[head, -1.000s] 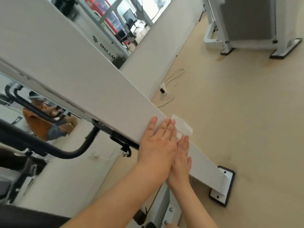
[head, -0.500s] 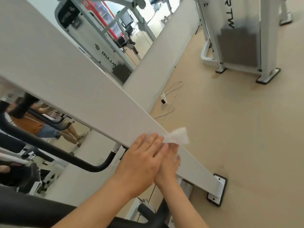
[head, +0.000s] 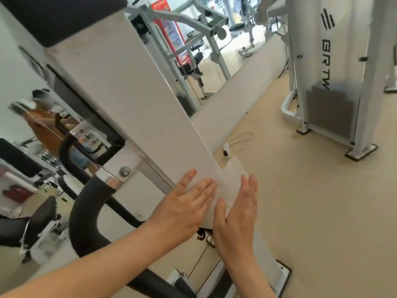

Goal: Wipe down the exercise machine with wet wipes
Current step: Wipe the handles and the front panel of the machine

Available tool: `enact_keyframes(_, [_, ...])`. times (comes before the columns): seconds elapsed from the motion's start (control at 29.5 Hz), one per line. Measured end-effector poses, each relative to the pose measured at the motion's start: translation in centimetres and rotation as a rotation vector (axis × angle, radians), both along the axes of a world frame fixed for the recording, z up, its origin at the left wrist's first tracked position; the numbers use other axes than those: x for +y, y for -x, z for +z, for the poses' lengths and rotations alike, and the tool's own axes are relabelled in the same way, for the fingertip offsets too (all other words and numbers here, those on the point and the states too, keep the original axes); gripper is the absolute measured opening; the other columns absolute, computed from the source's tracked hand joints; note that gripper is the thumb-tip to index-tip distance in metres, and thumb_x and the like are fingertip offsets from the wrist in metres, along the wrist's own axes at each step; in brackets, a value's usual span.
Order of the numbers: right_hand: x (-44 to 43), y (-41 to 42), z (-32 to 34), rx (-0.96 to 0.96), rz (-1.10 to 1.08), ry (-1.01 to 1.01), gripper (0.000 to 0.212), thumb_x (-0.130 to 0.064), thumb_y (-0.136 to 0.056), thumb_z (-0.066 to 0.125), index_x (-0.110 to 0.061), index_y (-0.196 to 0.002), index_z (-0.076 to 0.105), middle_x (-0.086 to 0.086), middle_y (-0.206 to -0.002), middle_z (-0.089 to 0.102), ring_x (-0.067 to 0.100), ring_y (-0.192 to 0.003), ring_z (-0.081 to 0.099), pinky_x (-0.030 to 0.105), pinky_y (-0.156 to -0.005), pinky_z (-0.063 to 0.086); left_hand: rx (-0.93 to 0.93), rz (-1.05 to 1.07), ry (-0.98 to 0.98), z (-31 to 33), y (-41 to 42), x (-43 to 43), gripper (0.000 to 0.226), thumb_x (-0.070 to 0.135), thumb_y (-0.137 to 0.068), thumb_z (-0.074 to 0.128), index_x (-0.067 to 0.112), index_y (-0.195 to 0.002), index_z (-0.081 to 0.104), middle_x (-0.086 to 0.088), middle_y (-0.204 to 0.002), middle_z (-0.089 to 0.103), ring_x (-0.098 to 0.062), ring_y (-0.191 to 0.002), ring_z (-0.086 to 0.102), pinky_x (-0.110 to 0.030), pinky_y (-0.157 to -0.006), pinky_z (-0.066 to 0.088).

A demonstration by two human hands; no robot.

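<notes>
A white rectangular frame beam (head: 137, 100) of the exercise machine runs diagonally from the upper left toward the lower right, ending at a black-edged foot plate (head: 283, 274) on the beige floor (head: 322, 211). Both hands are placed on the lower section of this beam. The left hand (head: 184, 209) lies flat on the beam's left face, palm down, with its fingers (head: 204, 186) extended and slightly spread; they close on nothing. The right hand (head: 238, 216) is set against the beam's right edge, palm turned inward, with its fingers (head: 250, 186) straight and held close together. A white wet wipe (head: 231, 179) is spread over the beam's face and edge between the two hands; the left fingertips touch its left margin and the right hand presses against its right side, so it is held flat by pressure and not pinched. The upper corner of the wipe projects past the beam edge above the right fingertips. To the left of the beam, a black padded curved handle (head: 86, 211) joins a chrome collar (head: 109, 179) on the frame. A small white plug with a thin cable (head: 226, 150) lies on the floor just beyond the wipe. A second white machine (head: 326, 61) with a grey weight stack stands well apart at the upper right. A mirror (head: 53, 125) behind the beam shows blurred reflections.
</notes>
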State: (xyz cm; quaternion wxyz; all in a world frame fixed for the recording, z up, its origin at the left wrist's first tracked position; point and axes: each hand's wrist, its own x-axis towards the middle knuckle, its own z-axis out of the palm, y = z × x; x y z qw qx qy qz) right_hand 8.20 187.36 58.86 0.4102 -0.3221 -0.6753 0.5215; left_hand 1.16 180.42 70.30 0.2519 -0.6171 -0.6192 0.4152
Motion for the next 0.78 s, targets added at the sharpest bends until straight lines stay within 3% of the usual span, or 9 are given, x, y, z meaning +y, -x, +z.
enact_keyframes(0.07, [0.5,1.0,1.6,0.159,0.147,0.100,0.059,-0.035,-0.104,0.033,-0.025,-0.154,0.003,-0.012,-0.161,-0.007,-0.003,-0.147,-0.006,0.019,-0.120,0.003,-0.037,0.006,-0.065,1.5,-0.7,0.2,0.055,0.024,-0.088,0.041,0.004,-0.139,0.046,-0.014,-0.149,0.040,-0.029,-0.142,0.031,-0.058,-0.116,-0.003])
enact_keyframes(0.14, [0.2,2.8,2.3,0.177,0.217,0.151,0.061,-0.052,-0.101,0.024,-0.030,-0.151,-0.003,-0.017,-0.159,-0.010,-0.006,-0.146,-0.009,0.027,-0.123,0.002,-0.100,-0.024,-0.078,3.4,-1.2,0.1,0.052,0.023,-0.088,0.041,0.002,-0.135,0.051,-0.015,-0.146,0.045,-0.029,-0.140,0.035,-0.055,-0.118,0.004])
enact_keyframes(0.2, [-0.4,3.9,2.4,0.142,0.163,0.188,0.065,-0.062,-0.094,0.016,-0.034,-0.147,-0.009,-0.017,-0.158,-0.014,-0.007,-0.144,-0.014,0.034,-0.123,-0.001,-0.174,-0.058,-0.111,5.9,-1.9,-0.4,0.048,0.018,-0.091,0.034,0.004,-0.131,0.057,-0.015,-0.142,0.050,-0.029,-0.137,0.041,-0.049,-0.118,0.018])
enact_keyframes(0.3, [-0.4,5.6,4.8,0.130,0.064,0.216,0.068,-0.060,-0.093,0.008,-0.029,-0.150,-0.013,-0.009,-0.161,-0.019,-0.005,-0.144,-0.019,0.037,-0.122,-0.005,-0.218,-0.075,-0.275,10.2,-3.1,-2.3,0.041,0.013,-0.093,0.037,0.006,-0.125,0.061,-0.016,-0.139,0.053,-0.031,-0.133,0.046,-0.046,-0.111,0.036])
enact_keyframes(0.41, [-0.9,6.2,10.6,0.202,0.034,-0.029,0.064,-0.050,-0.097,0.009,-0.020,-0.150,-0.013,-0.004,-0.161,-0.016,0.005,-0.148,-0.016,0.032,-0.121,-0.008,-0.256,-0.021,-0.507,13.1,-2.5,-4.9,0.043,0.017,-0.094,0.044,0.008,-0.136,0.051,-0.015,-0.147,0.044,-0.030,-0.138,0.039,-0.046,-0.111,0.036])
enact_keyframes(0.47, [-1.3,6.1,13.9,0.221,0.039,-0.204,0.063,-0.046,-0.099,0.011,-0.019,-0.151,-0.011,-0.002,-0.162,-0.014,0.009,-0.149,-0.015,0.031,-0.121,-0.008,-0.396,0.027,-0.636,13.7,-1.6,-6.9,0.048,0.021,-0.094,0.045,0.011,-0.140,0.045,-0.010,-0.152,0.038,-0.026,-0.140,0.035,-0.044,-0.111,0.037])
enact_keyframes(0.54, [-0.8,5.8,15.8,0.214,0.075,-0.325,0.065,-0.047,-0.101,0.009,-0.016,-0.155,-0.009,0.000,-0.163,-0.016,0.012,-0.149,-0.016,0.035,-0.122,-0.008,-0.599,0.025,-0.756,12.5,-0.4,-7.3,0.045,0.022,-0.094,0.045,0.015,-0.139,0.048,-0.005,-0.153,0.035,-0.018,-0.140,0.035,-0.032,-0.113,0.033])
enact_keyframes(0.64, [-1.8,6.2,19.2,0.238,0.040,-0.553,0.069,-0.047,-0.101,0.015,-0.009,-0.155,-0.006,0.006,-0.164,-0.011,0.016,-0.150,-0.013,0.036,-0.122,-0.006,-0.947,0.054,-1.114,12.2,0.4,-8.5,0.044,0.029,-0.091,0.046,0.025,-0.135,0.051,0.008,-0.150,0.037,-0.003,-0.139,0.032,-0.011,-0.111,0.021])
enact_keyframes(0.78, [-1.0,6.1,21.5,0.209,0.002,-0.821,0.063,-0.021,-0.101,0.032,-0.002,-0.153,0.002,0.005,-0.162,-0.006,0.022,-0.151,-0.007,0.040,-0.123,0.002,-1.006,-0.005,-1.208,11.5,0.6,-8.1,0.042,0.025,-0.089,0.047,0.025,-0.131,0.055,0.011,-0.142,0.044,-0.005,-0.132,0.041,-0.009,-0.106,0.025])
